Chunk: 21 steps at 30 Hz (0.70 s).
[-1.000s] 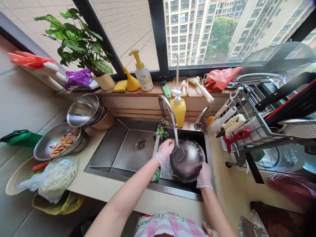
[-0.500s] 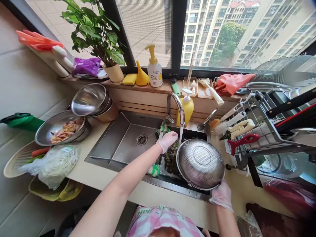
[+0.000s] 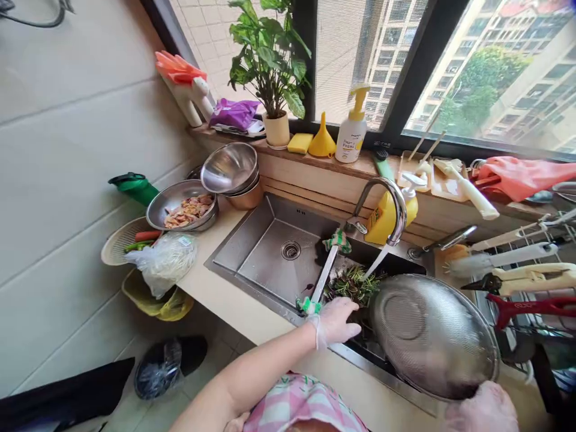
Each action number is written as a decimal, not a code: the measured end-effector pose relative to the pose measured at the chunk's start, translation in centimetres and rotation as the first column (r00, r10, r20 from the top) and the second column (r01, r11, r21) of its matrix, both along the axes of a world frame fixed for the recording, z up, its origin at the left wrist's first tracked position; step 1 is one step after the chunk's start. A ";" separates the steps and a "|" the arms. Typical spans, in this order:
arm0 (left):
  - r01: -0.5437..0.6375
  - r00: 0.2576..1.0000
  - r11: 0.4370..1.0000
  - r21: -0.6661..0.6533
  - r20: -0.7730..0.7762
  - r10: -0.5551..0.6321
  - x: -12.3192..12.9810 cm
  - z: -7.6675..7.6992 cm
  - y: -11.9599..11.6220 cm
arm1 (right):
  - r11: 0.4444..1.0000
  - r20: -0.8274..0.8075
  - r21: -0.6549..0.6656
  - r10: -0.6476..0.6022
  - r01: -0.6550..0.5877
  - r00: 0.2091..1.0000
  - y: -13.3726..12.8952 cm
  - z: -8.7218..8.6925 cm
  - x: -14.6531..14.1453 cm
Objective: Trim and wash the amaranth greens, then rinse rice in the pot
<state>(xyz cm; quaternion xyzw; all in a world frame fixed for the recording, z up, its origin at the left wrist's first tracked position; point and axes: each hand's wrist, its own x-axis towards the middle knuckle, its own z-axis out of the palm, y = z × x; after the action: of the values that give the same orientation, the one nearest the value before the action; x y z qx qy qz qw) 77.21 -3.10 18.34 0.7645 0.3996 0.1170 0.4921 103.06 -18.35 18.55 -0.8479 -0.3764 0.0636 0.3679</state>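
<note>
Left hand [image 3: 337,322], gloved, is empty, fingers apart, over the front of the right basin near the greens. Right hand [image 3: 483,411], blurred, grips the colander [image 3: 436,336] by its near rim; exact finger placement can't be told. Colander is tilted, base toward the camera, inside hidden, over the right basin and its edge. Greens [image 3: 353,285] lie in the sink [image 3: 265,305], right basin, under the running tap [image 3: 396,213].

Progress, judging by this: greens look tipped out into the basin, rinse seems under way; colander not put down, tap not off, greens not lifted out.

Versus half a second ago: colander is further right of the tap and closer to the body, left hand is nearer the front edge, greens show more openly, view has swung left.
</note>
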 end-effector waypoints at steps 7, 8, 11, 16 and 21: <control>0.073 0.815 0.628 -0.775 0.409 0.410 -8.5 5.0 -0.5 | 0.763 0.167 0.266 0.566 -0.590 0.807 4.3 3.2 -13.4; 0.022 0.777 0.614 -0.789 0.400 0.486 -9.8 5.6 -0.6 | 0.658 0.201 0.250 0.683 -0.710 0.703 5.6 3.6 -15.4; -0.223 0.694 0.587 -0.778 0.297 0.656 -11.7 6.2 -1.5 | 0.470 0.221 0.150 0.841 -0.870 0.493 8.4 4.4 -19.9; -0.348 0.584 0.374 -0.860 0.113 0.804 -10.1 3.3 -2.5 | 0.360 0.170 0.069 0.915 -0.931 0.366 9.0 3.4 -19.5; -0.410 0.434 0.238 -0.880 0.041 0.900 -12.5 0.6 -0.1 | 0.770 0.073 0.098 0.627 -0.631 0.776 10.7 0.6 -12.9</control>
<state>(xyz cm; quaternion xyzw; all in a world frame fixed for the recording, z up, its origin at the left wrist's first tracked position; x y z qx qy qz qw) 64.72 -3.24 18.98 0.1378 0.5428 0.3557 0.7482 90.16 -7.61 19.13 -0.6512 -0.6477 0.1454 0.3677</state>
